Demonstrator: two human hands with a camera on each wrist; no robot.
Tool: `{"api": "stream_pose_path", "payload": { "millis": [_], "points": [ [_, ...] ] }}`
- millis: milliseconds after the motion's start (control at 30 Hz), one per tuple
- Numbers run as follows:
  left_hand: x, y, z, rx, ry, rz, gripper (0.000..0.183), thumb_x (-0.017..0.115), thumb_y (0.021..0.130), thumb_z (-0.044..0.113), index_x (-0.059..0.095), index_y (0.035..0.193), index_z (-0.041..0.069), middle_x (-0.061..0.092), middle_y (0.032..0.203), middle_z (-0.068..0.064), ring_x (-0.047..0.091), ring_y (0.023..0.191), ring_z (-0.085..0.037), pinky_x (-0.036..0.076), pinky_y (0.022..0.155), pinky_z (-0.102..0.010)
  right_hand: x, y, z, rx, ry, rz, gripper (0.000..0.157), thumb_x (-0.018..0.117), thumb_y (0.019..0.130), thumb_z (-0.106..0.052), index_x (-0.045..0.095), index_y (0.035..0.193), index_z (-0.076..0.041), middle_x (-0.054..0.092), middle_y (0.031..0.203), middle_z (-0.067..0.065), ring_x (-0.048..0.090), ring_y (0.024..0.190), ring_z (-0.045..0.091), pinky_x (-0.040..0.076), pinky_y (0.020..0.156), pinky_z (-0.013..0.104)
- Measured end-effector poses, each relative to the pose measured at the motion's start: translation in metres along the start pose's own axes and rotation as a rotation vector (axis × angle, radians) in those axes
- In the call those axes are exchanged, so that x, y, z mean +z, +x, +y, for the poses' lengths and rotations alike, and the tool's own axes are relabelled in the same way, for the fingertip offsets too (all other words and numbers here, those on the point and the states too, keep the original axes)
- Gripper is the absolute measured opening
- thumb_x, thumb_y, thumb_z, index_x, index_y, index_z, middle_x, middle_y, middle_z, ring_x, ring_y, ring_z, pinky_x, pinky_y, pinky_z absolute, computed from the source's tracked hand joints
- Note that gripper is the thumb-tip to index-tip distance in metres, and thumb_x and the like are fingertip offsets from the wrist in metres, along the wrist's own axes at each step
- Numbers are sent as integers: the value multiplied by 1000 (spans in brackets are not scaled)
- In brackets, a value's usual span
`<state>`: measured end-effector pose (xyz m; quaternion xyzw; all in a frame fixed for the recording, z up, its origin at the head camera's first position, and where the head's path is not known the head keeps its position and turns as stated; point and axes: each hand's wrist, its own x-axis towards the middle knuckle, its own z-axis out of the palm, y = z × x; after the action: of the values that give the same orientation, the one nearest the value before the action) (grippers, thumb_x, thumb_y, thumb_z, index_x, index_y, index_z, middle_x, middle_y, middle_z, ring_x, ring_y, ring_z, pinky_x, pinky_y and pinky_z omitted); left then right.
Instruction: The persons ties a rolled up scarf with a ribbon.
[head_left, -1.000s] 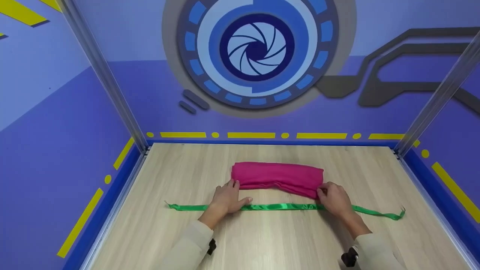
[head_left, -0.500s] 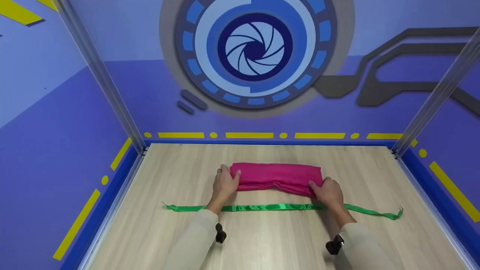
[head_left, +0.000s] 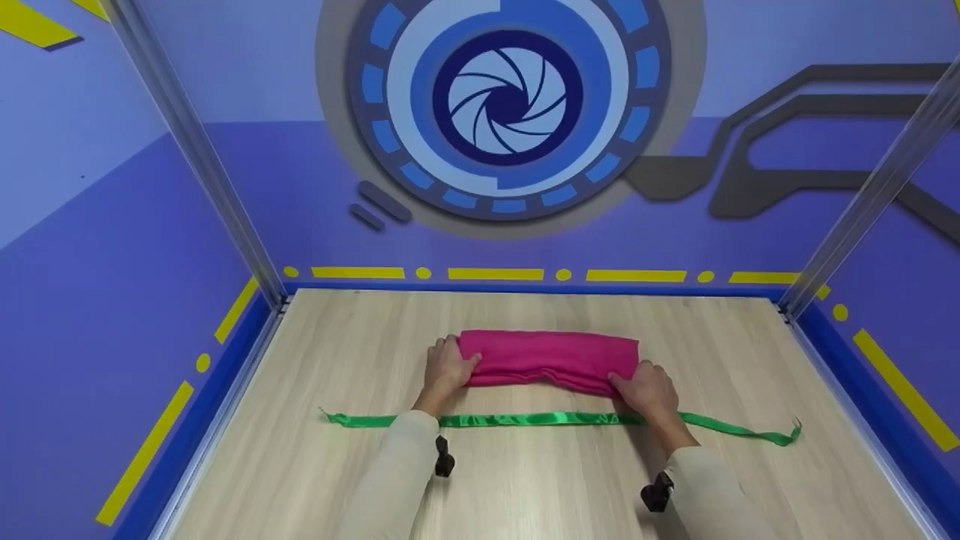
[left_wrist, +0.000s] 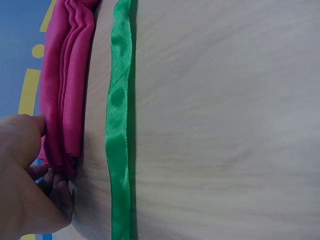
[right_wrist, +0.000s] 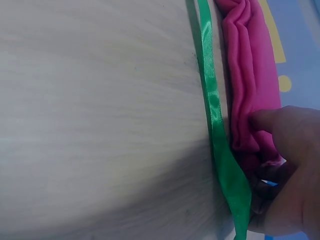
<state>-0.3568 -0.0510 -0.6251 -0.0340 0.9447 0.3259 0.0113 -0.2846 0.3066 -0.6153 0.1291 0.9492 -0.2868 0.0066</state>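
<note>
Cloth [head_left: 551, 356]: pink, a long bundle lying crosswise on the table [head_left: 525, 487], toward its far side. Folded or rolled, cannot tell which; wrist views show stacked layers along the near edge, wavy near mid-length. Whether it is lifted at all, cannot tell.

Left hand [head_left: 445, 367]: grasping the left end, thumb on the cloth, other fingers curled around and under the end. Right hand [head_left: 649, 386]: grasping the right end likewise, thumb on the near face.

Change: one second ago the left hand lay at the near left corner with its thumb off by the ribbon [head_left: 525, 419], and the right hand was at the near right corner. Both have since moved around the ends; the cloth has barely shifted. Reading: the bundle is now controlled as a whole from both ends, not at its near corners.

Ribbon: green, stretched crosswise on the near side of the cloth, apart from it, ends slightly twisted. Both forearms cross over it. Contact between right hand and ribbon: cannot tell.

Containers: none seen. The cloth's inner layers are hidden.

Surroundings: back wall [head_left: 337, 240] and side walls, blue-purple with yellow marks; metal post [head_left: 195, 150] at the left corner.
</note>
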Motion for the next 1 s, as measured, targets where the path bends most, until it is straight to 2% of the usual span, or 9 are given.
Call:
{"api": "stream_pose_path", "payload": {
  "millis": [233, 400, 567, 800, 1000],
  "points": [
    [5, 2, -3, 14, -7, 11, 58, 75, 99, 34, 53, 143, 4, 55, 132, -16, 52, 125, -36, 47, 106, -49, 3, -2, 2, -14, 0, 13, 52, 72, 100, -38, 59, 106, 12, 63, 91, 22, 60, 79, 31, 51, 66, 45],
    [7, 2, -1, 27, -30, 8, 61, 74, 98, 29, 48, 146, 2, 59, 137, -17, 53, 127, -37, 46, 107, -50, 4, -1, 2, -11, -22, 9, 53, 72, 100, -39, 58, 106, 12, 62, 90, 21, 59, 79, 31, 49, 65, 43],
    [3, 1, -1, 11, -54, -18, 67, 73, 100, 30, 44, 151, -1, 59, 141, -20, 51, 132, -37, 45, 111, -50, 5, 1, 3, 2, -26, -2, 49, 73, 99, -40, 60, 101, 7, 59, 82, 14, 56, 73, 27, 43, 59, 37],
    [0, 1, -2, 52, -31, -8, 59, 75, 98, 30, 55, 142, -4, 64, 132, -19, 56, 126, -38, 48, 106, -49, 6, 3, 4, 1, -1, -6, 41, 72, 98, -41, 60, 88, -3, 57, 75, 9, 54, 70, 24, 40, 57, 35],
    [3, 4, -1, 39, -32, -16, 62, 73, 100, 29, 50, 151, 3, 56, 138, -17, 53, 129, -37, 48, 106, -52, 5, 2, 5, 13, 25, -12, 38, 71, 99, -39, 60, 91, -4, 57, 76, 8, 54, 70, 23, 39, 57, 35]
  ]
}}
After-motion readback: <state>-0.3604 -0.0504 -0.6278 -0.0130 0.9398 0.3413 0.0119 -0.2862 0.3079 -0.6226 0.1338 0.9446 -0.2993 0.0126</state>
